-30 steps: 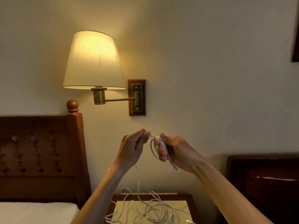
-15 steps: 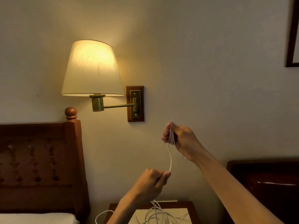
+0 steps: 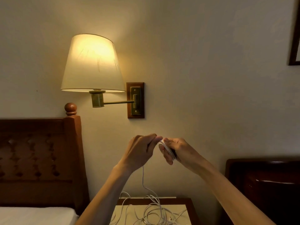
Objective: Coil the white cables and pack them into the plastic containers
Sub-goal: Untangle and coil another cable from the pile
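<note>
Fingers of both hands pinched on one white cable, mid-coil, containers not in view.
Loose white cables (image 3: 154, 211) lie tangled on the nightstand (image 3: 190, 207) at the bottom edge; one strand climbs from the heap to the left hand (image 3: 139, 151), whose thumb and forefinger pinch it. Right hand (image 3: 177, 150) fingers (image 3: 165, 155) curl narrow round a small bundle of loops (image 3: 168, 150), touching the left fingertips. Step in hand looks like laying another loop onto the bundle. Next move likely calls for the left hand to slide down the strand, draw slack without dragging the tangle, and bring it up again. Behind: headboard (image 3: 40, 151), lit wall lamp (image 3: 92, 64).
</note>
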